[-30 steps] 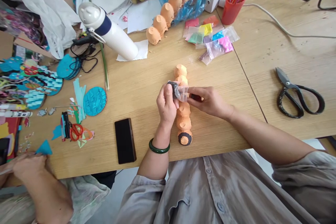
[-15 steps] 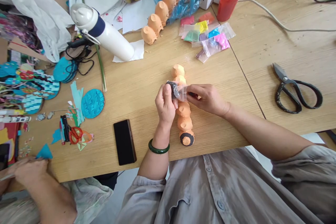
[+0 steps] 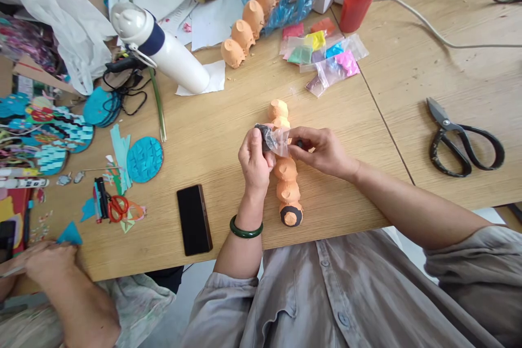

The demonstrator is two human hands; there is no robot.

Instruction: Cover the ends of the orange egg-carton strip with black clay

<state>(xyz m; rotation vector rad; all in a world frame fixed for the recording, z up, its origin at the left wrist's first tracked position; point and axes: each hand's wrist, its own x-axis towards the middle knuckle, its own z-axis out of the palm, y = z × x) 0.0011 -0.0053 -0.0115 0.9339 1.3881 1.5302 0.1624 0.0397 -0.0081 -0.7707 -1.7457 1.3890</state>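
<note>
My left hand (image 3: 255, 162) grips a small clear plastic bag (image 3: 279, 141) with a lump of black clay (image 3: 264, 136) in it. Beside it, my right hand (image 3: 322, 151) pinches the bag's open end. A small dark piece (image 3: 300, 143), of the same black colour, shows within the right fingers. Beneath both hands a strip of orange egg-carton cups (image 3: 287, 192) lies on the table, running away from me. A black ring (image 3: 291, 209) surrounds the tip of its nearest cup. The strip's middle is hidden by the hands and the bag.
Black-handled scissors (image 3: 465, 138) lie to the right, a phone (image 3: 194, 220) to the left. Beyond are colourful clay packets (image 3: 322, 54), a red cup (image 3: 359, 2), a white bottle (image 3: 163, 51) and another orange cup strip (image 3: 253, 13). At left, another person's hand (image 3: 53, 263) rests near paper crafts.
My left hand and the bag have shifted slightly left. The right fingers have opened a little, so the small dark piece shows as a rounder bit. The egg-carton strip stays in place.
</note>
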